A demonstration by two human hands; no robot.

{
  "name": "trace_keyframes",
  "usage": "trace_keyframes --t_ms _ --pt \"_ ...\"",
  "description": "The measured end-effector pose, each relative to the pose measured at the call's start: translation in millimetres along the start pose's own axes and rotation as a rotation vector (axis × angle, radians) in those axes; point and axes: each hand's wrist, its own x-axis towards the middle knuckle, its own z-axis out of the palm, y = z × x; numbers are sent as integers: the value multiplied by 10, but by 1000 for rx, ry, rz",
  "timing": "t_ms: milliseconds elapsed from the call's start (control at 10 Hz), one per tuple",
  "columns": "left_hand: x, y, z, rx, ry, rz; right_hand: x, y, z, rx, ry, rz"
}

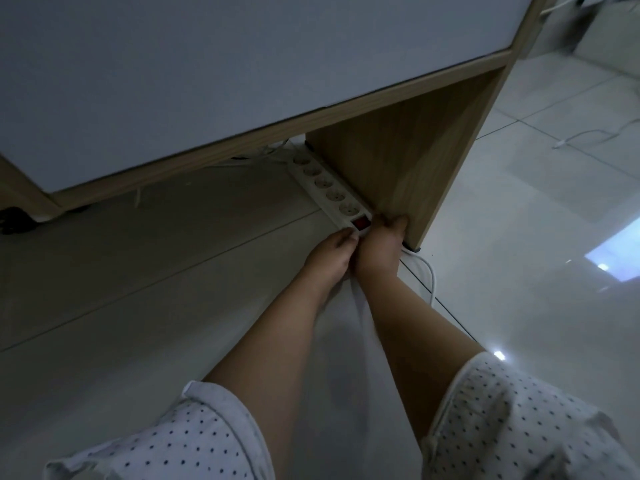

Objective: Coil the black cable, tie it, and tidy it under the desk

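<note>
Reaching under the table, your left hand and right hand meet at the switch end of the white power strip lying on the floor beside the wooden side panel. Whether either grip is closed cannot be told. No black cable can be made out; a white cord loops beside your right wrist.
</note>
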Motion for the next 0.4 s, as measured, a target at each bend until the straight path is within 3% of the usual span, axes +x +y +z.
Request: trace_keyframes --t_ms 400 --pt "-689 -193 -579 -70 219 -19 -969 94 -159 -144 -179 -196"
